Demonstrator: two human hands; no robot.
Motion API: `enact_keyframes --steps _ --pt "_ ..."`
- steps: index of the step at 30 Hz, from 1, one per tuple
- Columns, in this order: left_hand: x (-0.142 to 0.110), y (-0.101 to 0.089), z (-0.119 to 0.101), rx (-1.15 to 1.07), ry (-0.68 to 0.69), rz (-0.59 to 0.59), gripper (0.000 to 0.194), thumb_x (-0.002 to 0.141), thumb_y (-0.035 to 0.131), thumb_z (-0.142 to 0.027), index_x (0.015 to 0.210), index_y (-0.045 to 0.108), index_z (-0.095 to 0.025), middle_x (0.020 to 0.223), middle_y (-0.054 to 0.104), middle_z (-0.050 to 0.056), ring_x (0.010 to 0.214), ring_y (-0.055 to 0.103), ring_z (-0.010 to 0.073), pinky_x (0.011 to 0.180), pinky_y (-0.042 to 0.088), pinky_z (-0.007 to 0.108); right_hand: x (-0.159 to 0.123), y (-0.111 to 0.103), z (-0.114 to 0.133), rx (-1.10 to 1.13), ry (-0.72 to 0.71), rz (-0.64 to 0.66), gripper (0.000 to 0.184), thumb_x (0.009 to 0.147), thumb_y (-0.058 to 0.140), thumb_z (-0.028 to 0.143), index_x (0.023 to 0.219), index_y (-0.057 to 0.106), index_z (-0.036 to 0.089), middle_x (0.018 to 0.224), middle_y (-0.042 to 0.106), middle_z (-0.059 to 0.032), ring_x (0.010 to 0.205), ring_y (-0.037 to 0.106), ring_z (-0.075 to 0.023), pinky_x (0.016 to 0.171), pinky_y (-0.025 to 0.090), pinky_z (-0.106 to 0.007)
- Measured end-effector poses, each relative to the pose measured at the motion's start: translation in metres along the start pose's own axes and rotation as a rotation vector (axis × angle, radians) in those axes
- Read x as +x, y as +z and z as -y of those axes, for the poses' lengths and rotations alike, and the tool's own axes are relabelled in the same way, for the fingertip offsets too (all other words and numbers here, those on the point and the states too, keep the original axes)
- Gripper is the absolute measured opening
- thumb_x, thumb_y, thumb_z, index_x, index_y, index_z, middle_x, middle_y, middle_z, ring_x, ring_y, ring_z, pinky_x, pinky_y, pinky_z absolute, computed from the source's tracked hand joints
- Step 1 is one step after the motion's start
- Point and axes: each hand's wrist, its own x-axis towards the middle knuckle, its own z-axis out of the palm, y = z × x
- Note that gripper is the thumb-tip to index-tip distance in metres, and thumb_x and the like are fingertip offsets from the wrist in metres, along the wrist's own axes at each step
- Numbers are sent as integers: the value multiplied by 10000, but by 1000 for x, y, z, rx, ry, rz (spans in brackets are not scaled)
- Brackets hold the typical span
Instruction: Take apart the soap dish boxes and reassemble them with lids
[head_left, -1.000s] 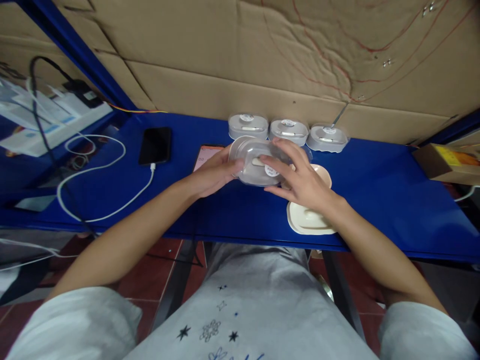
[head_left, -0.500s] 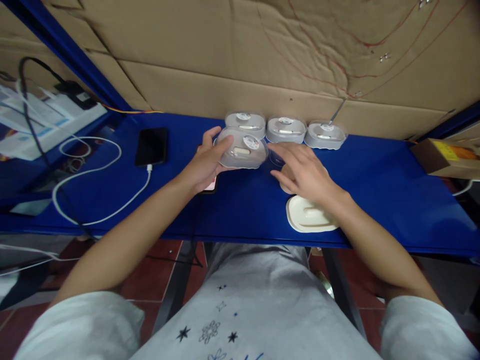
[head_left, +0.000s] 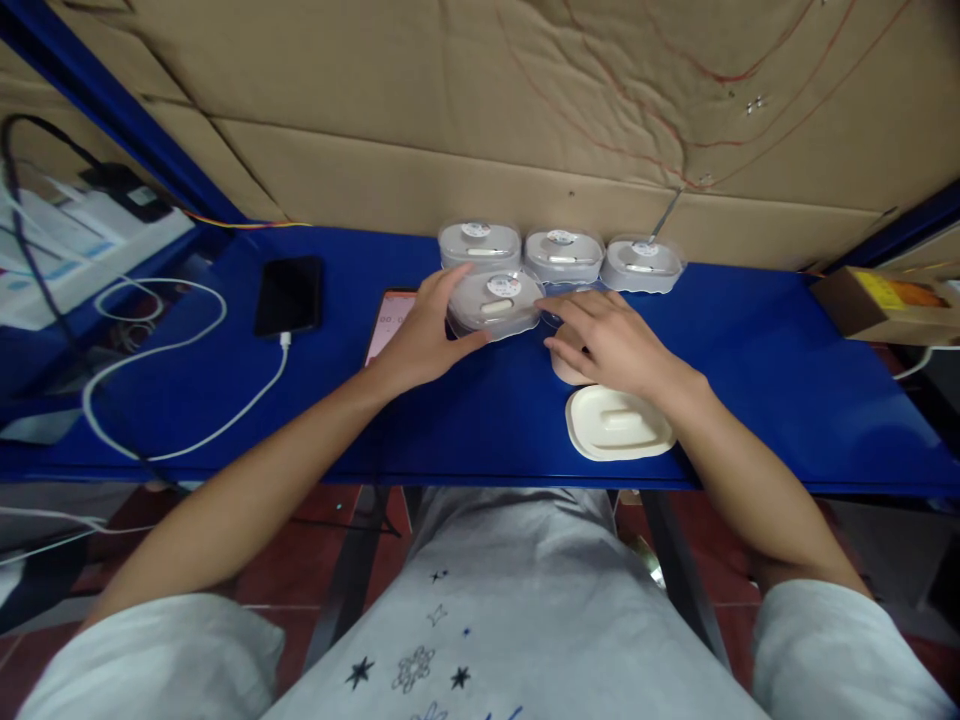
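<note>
A translucent oval lidded container point(head_left: 496, 308) with a round sticker and a pale lid handle stands in front of three similar containers. My left hand point(head_left: 429, 335) is at its left side, thumb and fingers spread around its edge and no longer wrapped round it. My right hand point(head_left: 611, 342) reaches in from the right, fingers apart, its index fingertip at the container's right edge. Under that hand sit a beige container point(head_left: 566, 362), partly covered, and a clear plastic piece point(head_left: 551, 318), mostly hidden. A cream lid point(head_left: 619, 425) with a raised handle lies below my right hand.
Along the cardboard backing stand three lidded containers, on the left point(head_left: 480, 245), in the middle point(head_left: 564, 257) and on the right point(head_left: 643, 265). A lit phone point(head_left: 386, 322) is partly behind my left hand. Further left are a dark phone point(head_left: 288, 297), a white cable and power strips point(head_left: 90, 260). A cardboard box point(head_left: 889, 305) stands right.
The container in my left hand has come down onto the table, and its hold has loosened. My right hand has barely moved. More of the lit phone now shows.
</note>
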Motion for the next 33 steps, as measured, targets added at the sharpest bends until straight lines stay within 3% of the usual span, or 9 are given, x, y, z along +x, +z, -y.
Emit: enact_keyframes --steps 6,10,15,18,21,23,27,31,33 --pt "-7 2 -14 192 48 37 764 985 701 -238 1692 414 -285 1797 266 171 1680 297 385 1347 293 614 -1 -11 -4 36 16 -50 452 1099 551 359 1500 628 164 1481 715 -194 1350 669 -393 1112 494 -546" --pt "-13 4 -30 258 146 22 474 1009 659 -239 1474 666 -328 1763 359 114 1649 324 405 1326 263 660 -13 -39 -14 147 54 -59 309 1084 574 390 1249 730 180 1273 797 -153 1173 740 -343 1022 531 -475" --pt "-14 2 -37 169 89 57 176 990 674 -301 1094 813 -275 1602 564 137 1561 407 480 1283 154 747 -45 -75 -26 425 130 318 283 1051 614 499 1045 746 249 863 792 -13 705 702 -186 666 491 -314" --pt "-11 -1 -36 138 48 0 157 951 719 -325 1078 803 -286 1568 577 119 1536 420 479 1280 153 728 -59 -77 -21 478 119 531 215 1000 688 450 1110 762 282 818 780 18 648 695 -172 605 466 -297" --pt "-10 -3 -40 137 69 -37 162 954 721 -341 1091 787 -283 1522 587 117 1504 453 445 1283 226 668 -60 -62 -3 367 80 534 155 937 764 341 1083 762 290 910 812 2 747 753 -205 636 489 -304" --pt "-12 -5 -47 74 133 48 195 984 695 -362 1141 774 -276 1447 621 117 1421 537 390 1261 331 592 -54 -49 11 331 3 510 154 925 786 297 1075 759 277 1020 828 -26 879 784 -240 697 527 -319" --pt "-19 -4 -60 -92 291 400 379 999 733 -464 1336 731 -293 1361 676 106 1292 633 324 1187 452 496 -41 -40 24 437 -145 431 186 1048 675 320 1213 746 272 1192 820 -58 1066 773 -246 862 578 -349" --pt "-27 3 -63 -108 335 627 733 809 928 -609 1458 697 -361 1535 603 131 1428 551 423 1230 407 610 -37 -43 8 405 -112 246 203 1081 629 336 1244 735 278 1251 804 -63 1141 751 -255 968 566 -386" --pt "-30 6 -62 -71 329 671 809 718 989 -620 1439 710 -383 1623 540 135 1503 475 475 1243 377 664 -37 -40 -4 313 -48 248 181 1038 689 330 1197 739 262 1215 808 -74 1112 754 -278 941 561 -396"
